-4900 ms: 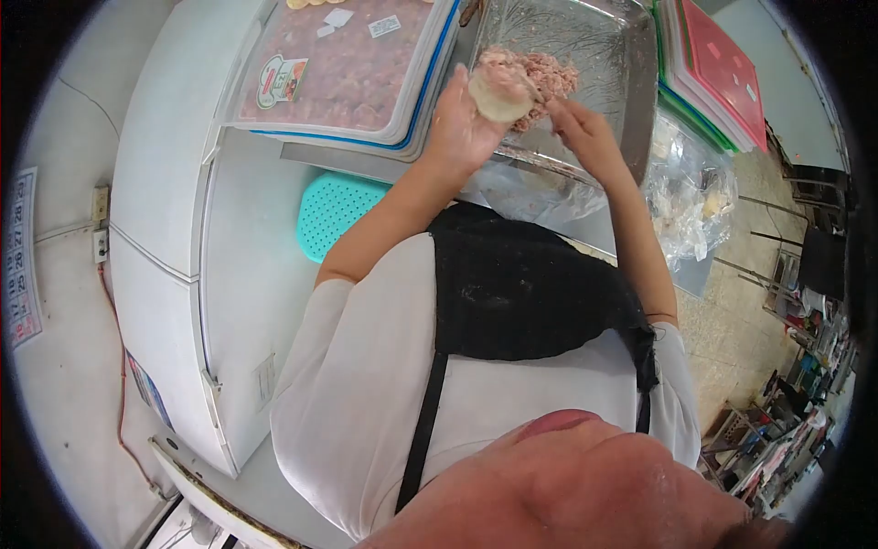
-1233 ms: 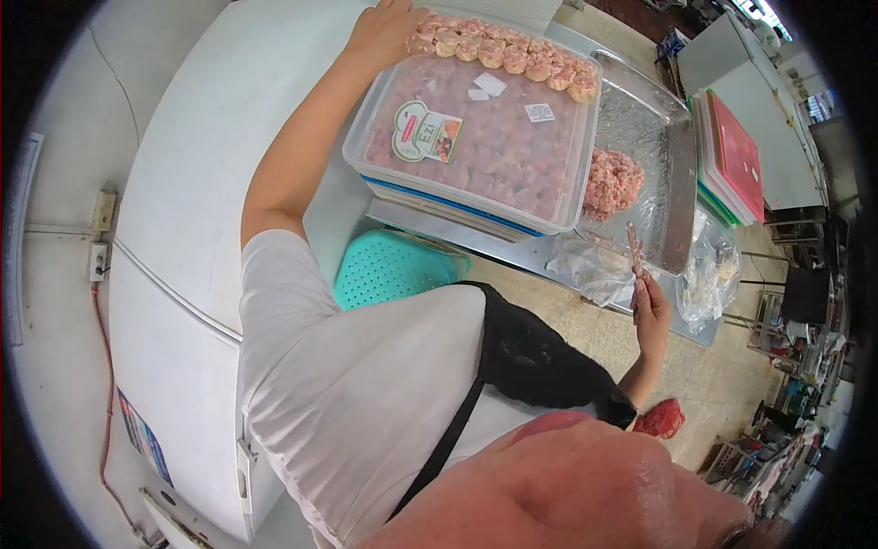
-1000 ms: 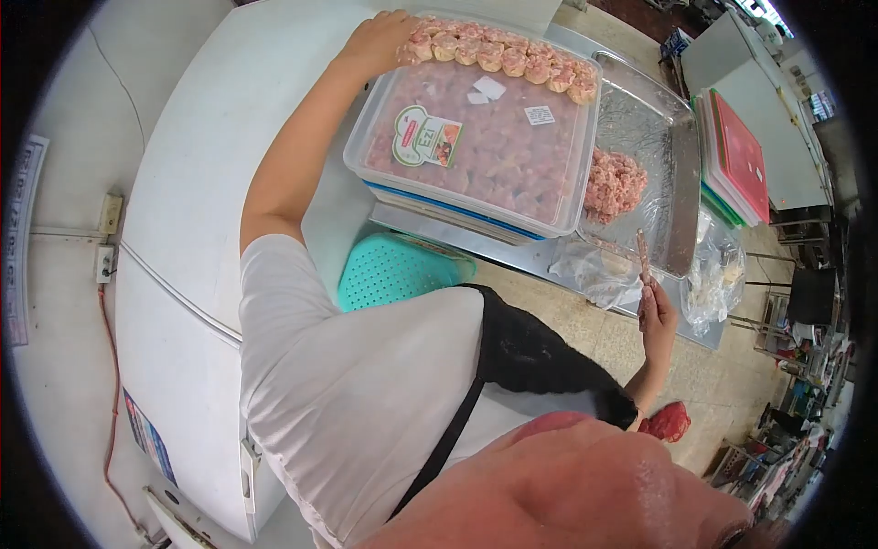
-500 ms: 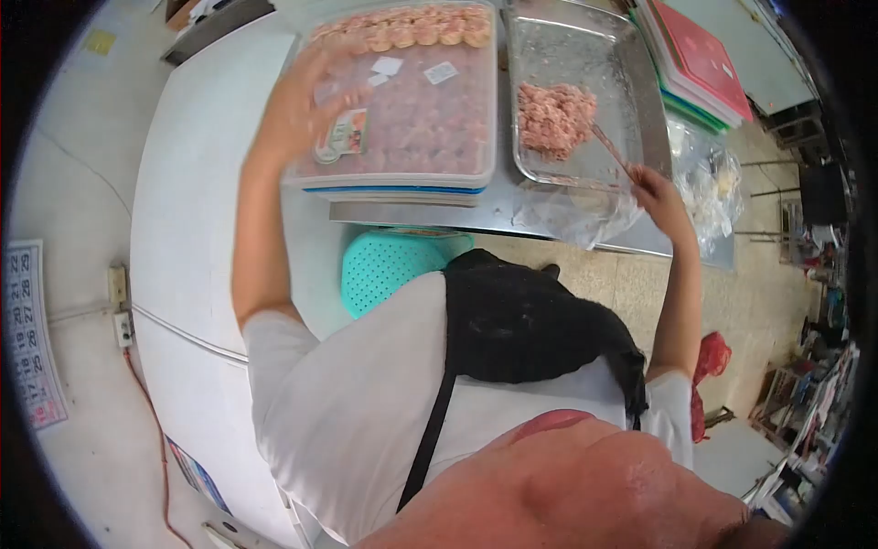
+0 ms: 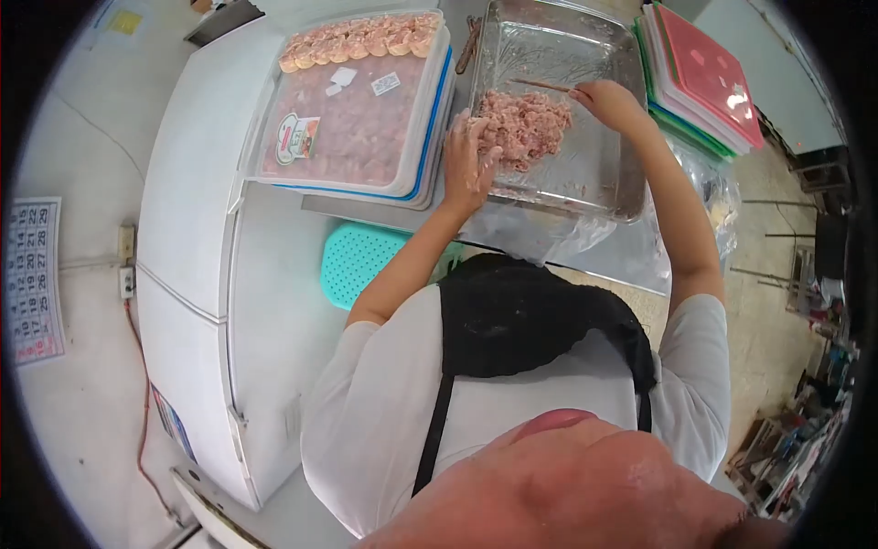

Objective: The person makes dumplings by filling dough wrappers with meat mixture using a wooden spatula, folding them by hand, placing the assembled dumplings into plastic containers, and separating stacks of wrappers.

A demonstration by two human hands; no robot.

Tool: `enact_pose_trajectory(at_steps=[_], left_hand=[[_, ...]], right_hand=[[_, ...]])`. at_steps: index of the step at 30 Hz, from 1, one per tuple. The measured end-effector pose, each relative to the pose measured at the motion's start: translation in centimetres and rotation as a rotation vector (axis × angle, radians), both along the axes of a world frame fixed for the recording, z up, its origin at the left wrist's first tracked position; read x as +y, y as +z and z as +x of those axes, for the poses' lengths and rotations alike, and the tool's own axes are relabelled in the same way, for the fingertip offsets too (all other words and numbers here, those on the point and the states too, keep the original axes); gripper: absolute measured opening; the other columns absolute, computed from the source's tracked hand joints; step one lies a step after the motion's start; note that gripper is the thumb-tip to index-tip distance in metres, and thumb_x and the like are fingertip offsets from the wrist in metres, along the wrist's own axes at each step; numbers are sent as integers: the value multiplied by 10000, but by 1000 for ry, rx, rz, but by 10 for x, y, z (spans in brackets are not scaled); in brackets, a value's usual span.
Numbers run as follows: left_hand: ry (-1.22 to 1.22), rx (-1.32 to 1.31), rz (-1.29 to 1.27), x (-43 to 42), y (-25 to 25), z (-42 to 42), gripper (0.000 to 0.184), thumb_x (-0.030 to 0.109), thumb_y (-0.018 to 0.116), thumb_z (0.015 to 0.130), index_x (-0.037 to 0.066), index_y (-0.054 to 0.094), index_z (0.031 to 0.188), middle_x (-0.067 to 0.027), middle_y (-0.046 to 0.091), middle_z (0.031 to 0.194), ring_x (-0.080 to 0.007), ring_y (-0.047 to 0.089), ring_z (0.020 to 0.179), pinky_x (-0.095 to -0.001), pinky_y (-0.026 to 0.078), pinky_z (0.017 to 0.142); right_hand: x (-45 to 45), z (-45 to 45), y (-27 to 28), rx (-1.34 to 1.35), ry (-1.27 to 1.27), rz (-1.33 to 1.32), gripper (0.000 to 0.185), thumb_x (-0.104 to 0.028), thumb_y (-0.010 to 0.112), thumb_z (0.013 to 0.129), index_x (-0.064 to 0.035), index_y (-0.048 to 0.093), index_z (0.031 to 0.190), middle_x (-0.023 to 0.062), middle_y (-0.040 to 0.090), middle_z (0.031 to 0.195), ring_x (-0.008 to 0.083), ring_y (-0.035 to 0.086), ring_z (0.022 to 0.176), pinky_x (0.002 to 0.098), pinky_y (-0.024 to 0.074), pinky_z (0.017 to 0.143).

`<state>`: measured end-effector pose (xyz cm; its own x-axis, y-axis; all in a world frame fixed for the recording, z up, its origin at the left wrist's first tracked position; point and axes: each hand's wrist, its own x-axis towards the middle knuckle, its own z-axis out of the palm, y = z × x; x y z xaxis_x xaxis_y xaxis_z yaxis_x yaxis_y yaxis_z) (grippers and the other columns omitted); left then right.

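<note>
A mound of raw minced meat [image 5: 523, 130] lies in the left part of a shallow metal tray [image 5: 608, 188]. My left hand [image 5: 468, 169] is at the tray's left rim, beside the mince, its thumb apart from the fingers; whether it presses the meat I cannot tell. Above the tray's right side, my right hand [image 5: 611, 103] is closed round the end of a thin brown stick [image 5: 541, 85]. The stick points left over the top of the mince. Left of the tray, a stacked plastic container [image 5: 421, 156] holds rows of meat-topped pieces [image 5: 361, 41], partly under a translucent sheet.
Coloured trays or lids [image 5: 704, 64] are piled to the right of the metal tray. Clear plastic bags [image 5: 549, 229] lie along the near table edge. Below it is a turquoise perforated basket [image 5: 357, 265]. A white appliance [image 5: 183, 201] stands on the left.
My left hand has moved right, from over the container to the mince. My right hand has risen from the tray's near right edge, and the stick now lies nearly level.
</note>
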<state>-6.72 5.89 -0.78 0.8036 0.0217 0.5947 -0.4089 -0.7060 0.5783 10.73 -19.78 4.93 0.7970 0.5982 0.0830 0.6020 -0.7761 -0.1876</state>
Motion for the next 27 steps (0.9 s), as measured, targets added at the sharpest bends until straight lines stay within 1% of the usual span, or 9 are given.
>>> enact_pose_trajectory(at_steps=[3, 5, 10, 12, 13, 17, 20, 23, 27], left_hand=[[53, 93, 47, -8, -9, 14, 570, 434, 448, 943, 6, 426, 1318, -248, 418, 1353, -413, 386, 1259, -476, 272, 1064], [67, 107, 103, -9, -11, 18, 592, 444, 438, 946, 1, 405, 1338, -244, 425, 1349, -410, 392, 1256, -473, 276, 1063], [97, 120, 160, -10, -16, 19, 612, 429, 441, 948, 10, 359, 1387, -234, 434, 1358, -406, 396, 1259, -473, 280, 1063], [101, 103, 203, -9, -17, 22, 614, 430, 408, 965, -10, 342, 1389, -235, 467, 1319, -404, 421, 1239, -466, 299, 1050], [82, 95, 142, -9, -16, 23, 607, 410, 418, 966, -5, 333, 1400, -234, 509, 1276, -401, 434, 1230, -463, 307, 1043], [103, 71, 172, -10, -18, 22, 612, 378, 461, 955, 1, 318, 1416, -211, 554, 1228, -400, 471, 1183, -451, 336, 1017], [127, 138, 167, -17, -2, 23, 627, 378, 481, 949, 2, 310, 1420, -203, 564, 1215, -395, 486, 1167, -442, 353, 1003], [203, 270, 63, -23, 5, 31, 666, 372, 529, 922, 24, 284, 1434, -222, 551, 1224, -385, 496, 1158, -443, 367, 1001], [233, 242, 39, -20, -8, 32, 671, 364, 543, 918, 25, 283, 1435, -208, 556, 1228, -374, 496, 1165, -438, 364, 1003]], right_hand=[[11, 32, -5, -82, 29, -161, 369, -358, 515, 922, -36, 690, 877, 176, 677, 860, 360, 650, 835, 462, 511, 721], [23, 49, -15, -113, 35, -273, 368, -352, 514, 920, -41, 696, 842, 157, 685, 844, 340, 661, 839, 452, 521, 718], [66, 35, -14, -200, 276, -224, 247, -269, 578, 837, -64, 701, 778, 122, 687, 784, 307, 679, 776, 429, 533, 651], [63, 17, -10, -215, 377, -242, 196, -231, 600, 785, -64, 700, 760, 122, 684, 767, 298, 681, 739, 423, 533, 617], [60, 5, -7, -218, 420, -256, 177, -211, 604, 759, -61, 699, 753, 125, 683, 761, 296, 681, 720, 420, 531, 602], [29, -25, -20, -248, 474, -198, 144, -160, 603, 709, -48, 693, 722, 137, 674, 725, 294, 676, 688, 418, 526, 583], [3, -47, -17, -148, 569, -212, 136, -141, 588, 715, -47, 686, 704, 139, 664, 698, 292, 673, 689, 421, 522, 576], [-24, -43, -24, -159, 608, -233, 182, -217, 568, 810, -73, 658, 744, 98, 658, 716, 272, 665, 716, 403, 520, 622], [-48, -7, 24, -245, 399, -135, 304, -313, 518, 901, -87, 652, 747, 93, 652, 727, 285, 653, 739, 408, 516, 649]])
